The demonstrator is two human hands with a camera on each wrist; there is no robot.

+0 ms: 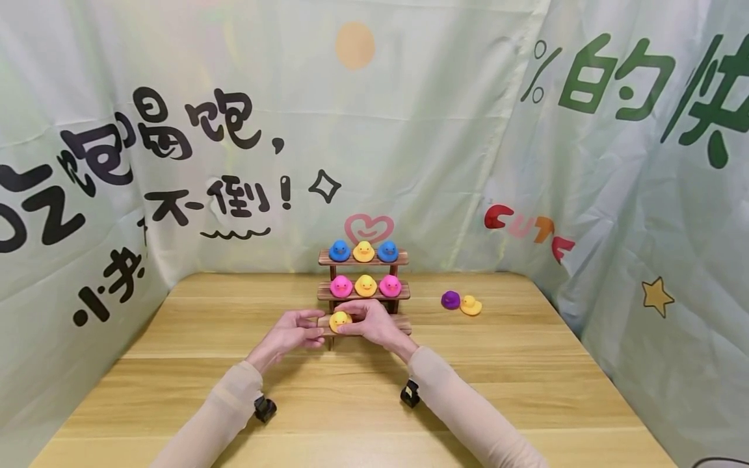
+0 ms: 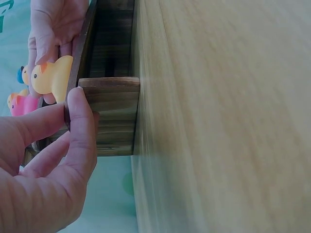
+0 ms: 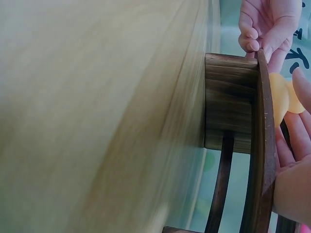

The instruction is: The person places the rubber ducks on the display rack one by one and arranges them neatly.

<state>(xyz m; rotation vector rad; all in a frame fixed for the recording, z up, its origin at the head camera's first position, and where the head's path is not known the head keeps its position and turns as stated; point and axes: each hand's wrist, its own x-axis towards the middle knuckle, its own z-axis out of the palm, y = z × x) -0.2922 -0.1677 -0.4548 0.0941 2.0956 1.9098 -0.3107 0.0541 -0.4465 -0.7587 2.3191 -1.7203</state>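
Observation:
A three-step wooden display stand (image 1: 404, 322) stands near the back of the table. On its bottom step sits a yellow rubber duck (image 1: 339, 320), held by my right hand (image 1: 374, 323) with the thumb in front and fingers behind. My left hand (image 1: 292, 331) pinches the left end of that step between thumb and fingers, as the left wrist view shows. On the top step, a yellow duck (image 1: 364, 251) sits between two blue ducks (image 1: 339, 251). The middle step bears a yellow duck (image 1: 365, 285) between two pink ducks (image 1: 341, 286).
Right of the stand, a purple duck (image 1: 450, 299) and another yellow duck (image 1: 471, 305) lie close together on the wooden table (image 1: 497, 403). A pale printed curtain (image 1: 433, 143) surrounds the table at the back and sides.

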